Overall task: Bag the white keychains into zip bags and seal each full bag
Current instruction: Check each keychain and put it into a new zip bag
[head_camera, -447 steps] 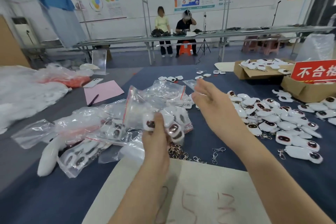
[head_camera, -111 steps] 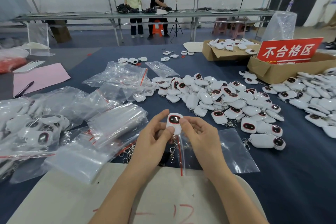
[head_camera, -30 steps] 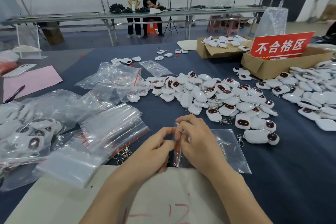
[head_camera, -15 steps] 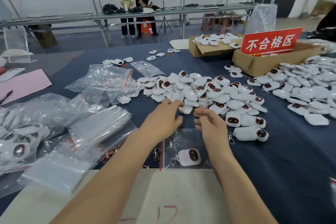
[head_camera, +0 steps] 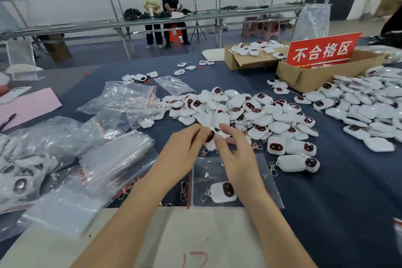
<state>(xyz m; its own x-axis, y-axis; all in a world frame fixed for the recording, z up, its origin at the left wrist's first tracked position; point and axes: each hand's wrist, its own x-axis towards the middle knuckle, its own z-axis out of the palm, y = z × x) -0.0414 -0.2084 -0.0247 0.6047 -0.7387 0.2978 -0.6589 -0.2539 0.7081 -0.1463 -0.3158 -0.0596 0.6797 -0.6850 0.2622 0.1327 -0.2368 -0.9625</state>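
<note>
My left hand (head_camera: pixel 185 150) and right hand (head_camera: pixel 238 159) pinch one white keychain (head_camera: pixel 210 138) above the zip bag (head_camera: pixel 254 183) near the worktop's (head_camera: pixel 330 206) front edge, ready for bagging.

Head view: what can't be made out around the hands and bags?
All head view.
- Keychain pinched by the left hand: fingers cover most of it; whether the right hand also grips it is unclear.
- Zip bag in front: clear film; mouth open or shut, too fine to see.
- Filled bags: cut off by left edge; count unknown.
- Box with red sign: sign hides contents.
</note>
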